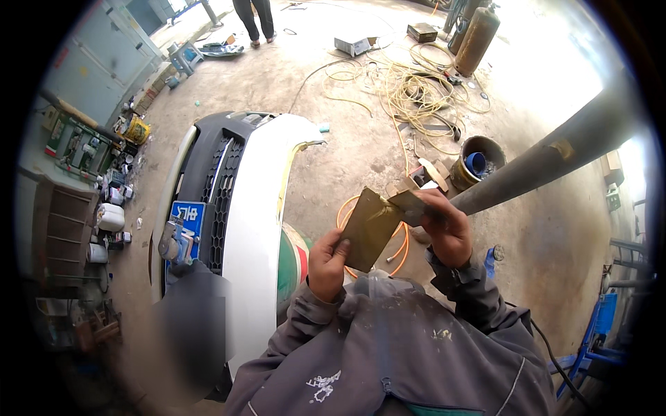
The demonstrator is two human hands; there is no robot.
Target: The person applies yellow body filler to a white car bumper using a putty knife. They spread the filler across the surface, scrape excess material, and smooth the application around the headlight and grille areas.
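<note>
My left hand (326,265) grips the lower left edge of a flat, square, olive-brown putty board (366,232), thumb on top. In my right hand (447,229) is a smaller flat putty spreader (409,206) of similar colour. Its edge meets the board's upper right side, where a yellowish smear shows. Both are held in front of my chest. Just left of my left hand lies a white and black car bumper (263,201) with a blue number plate (189,218) and yellowish patches along its right edge.
A co-worker's dark sleeve (198,281) reaches over the bumper beside a blue-grey tool (177,243). Tangled yellow hose (416,90), a bucket (461,173) and a gas cylinder (477,41) stand ahead. A thick grey post (548,149) slants on the right. Another person's legs (254,21) appear far off.
</note>
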